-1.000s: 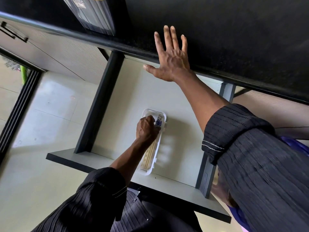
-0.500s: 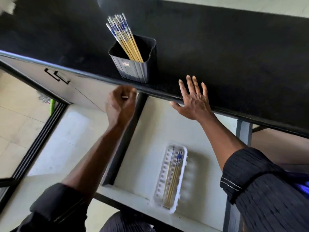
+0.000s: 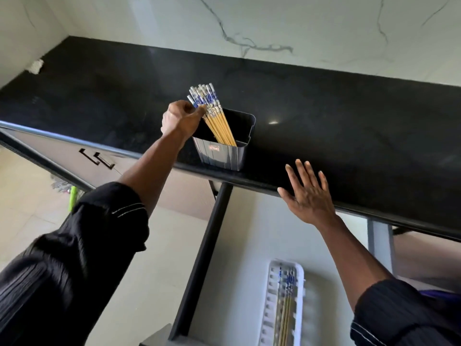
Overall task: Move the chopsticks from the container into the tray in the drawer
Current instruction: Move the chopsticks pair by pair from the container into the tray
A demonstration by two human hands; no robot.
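Observation:
A dark grey container (image 3: 225, 152) stands near the front edge of the black counter (image 3: 324, 116). Several yellow chopsticks (image 3: 217, 118) with blue-and-white tops lean out of it to the left. My left hand (image 3: 180, 118) is at the bundle's upper part, its fingers pinched on a chopstick near the patterned tops. My right hand (image 3: 308, 193) lies flat and spread on the counter's front edge. Below, in the open drawer (image 3: 239, 258), a white slotted tray (image 3: 273, 303) holds a few chopsticks (image 3: 287, 295) lying lengthwise.
The drawer's dark left side rail (image 3: 207, 248) runs from the counter edge toward me. A cabinet front with two black handles (image 3: 97, 157) sits to the left. A pale tiled floor (image 3: 30, 196) lies below left. A marbled white wall (image 3: 249, 28) backs the counter.
My left hand rose from the tray in the drawer up to the container and closed on the chopsticks. The view tilted upward. My right hand stayed on the counter edge.

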